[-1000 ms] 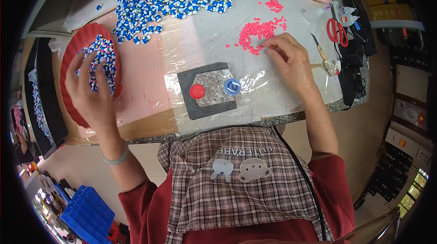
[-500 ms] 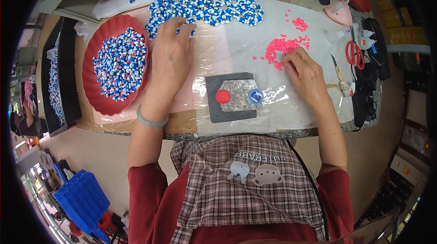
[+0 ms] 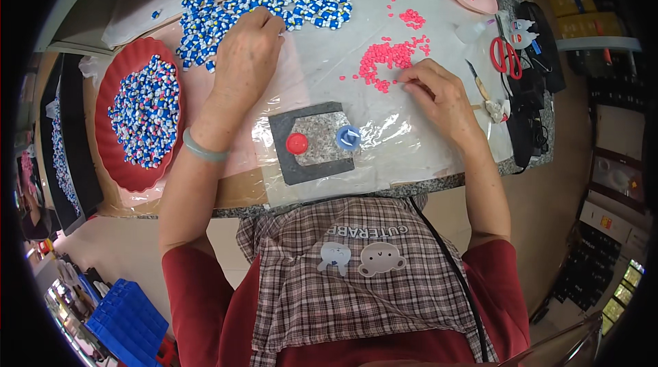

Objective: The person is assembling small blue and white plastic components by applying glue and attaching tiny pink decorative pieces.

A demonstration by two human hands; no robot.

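The left hand (image 3: 248,52) lies palm down at the near edge of a spread of small blue-and-white pieces (image 3: 264,9) on the far side of the worktop (image 3: 233,196), its fingers curled loosely onto them; whether it grips any cannot be told. The right hand (image 3: 439,93) rests beside a scatter of small pink beads (image 3: 387,57), thumb and forefinger pinched together at the pile's near edge. Both heaps sit on a clear plastic sheet (image 3: 411,141). Between the hands, nearer the body, a dark grey pad (image 3: 314,141) carries a red round cap (image 3: 297,143) and a blue round cap (image 3: 348,137). A red oval tray (image 3: 110,103), full of blue-and-white pieces, stands left of the left forearm. Red-handled scissors (image 3: 506,57) lie to the right.
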